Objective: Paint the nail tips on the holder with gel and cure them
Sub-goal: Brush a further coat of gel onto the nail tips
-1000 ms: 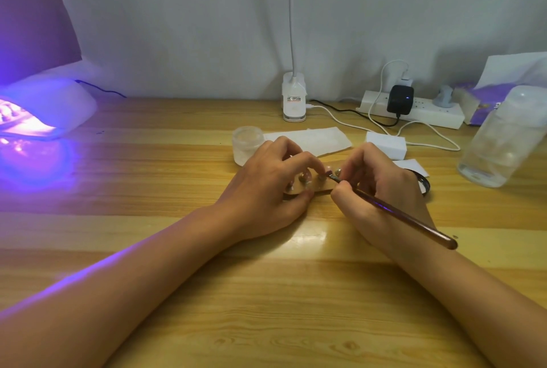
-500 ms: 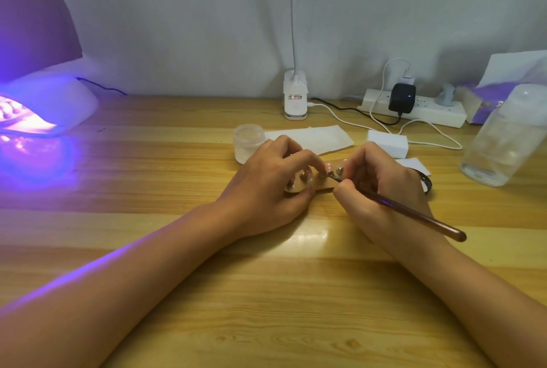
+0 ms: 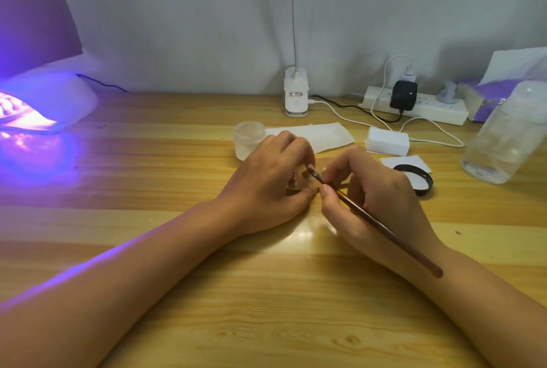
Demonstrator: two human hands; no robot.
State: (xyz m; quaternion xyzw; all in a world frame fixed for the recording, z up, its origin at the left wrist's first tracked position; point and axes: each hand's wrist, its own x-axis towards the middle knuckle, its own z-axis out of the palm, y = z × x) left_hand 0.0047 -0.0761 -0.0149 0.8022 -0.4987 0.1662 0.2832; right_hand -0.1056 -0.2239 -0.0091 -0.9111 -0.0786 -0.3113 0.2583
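Left hand (image 3: pixel 266 187): grip curled over the holder (image 3: pixel 293 188), thumb on the near side, pinning it to the desk (image 3: pixel 266 308). Holder is mostly hidden under the fingers, with only a few nail tips (image 3: pixel 295 179) showing. Right hand (image 3: pixel 376 199): grip pinches the brush (image 3: pixel 376 223) low on the shaft, bristle end at a tip beside the left fingertips. Cannot tell if the bristles touch it.

Risks, judged:
- Left fingers sit right over the tips, so they could smear wet gel or get gel on skin.
- The brush works very close to the left index finger, and a small slip would paint the finger or the neighbouring tip.
- Too much gel would flood a tip's edge. How much the brush carries is too small to see.
- The gel jar (image 3: pixel 249 142) stands open just behind the left hand, so the hand could knock it when it lifts away.
- The UV lamp (image 3: pixel 50 101) is lit, well apart at far left. The carry across the desk risks tipping the holder or touching uncured tips.
- The black lid (image 3: pixel 414 179) lies close to the right hand and could get nudged.

Surface: glossy pale wood planks, with glare near the hands and purple spill at left.

Room: plain grey-white wall behind. Along it stand a clip lamp base (image 3: pixel 296 97), a power strip (image 3: pixel 414 108) with a black adapter (image 3: pixel 403 95) and white cables, a tissue pack (image 3: pixel 488 95) and a clear bottle (image 3: pixel 509 136). A white wipe (image 3: pixel 319 136) and a white block (image 3: pixel 387 141) lie mid-desk.
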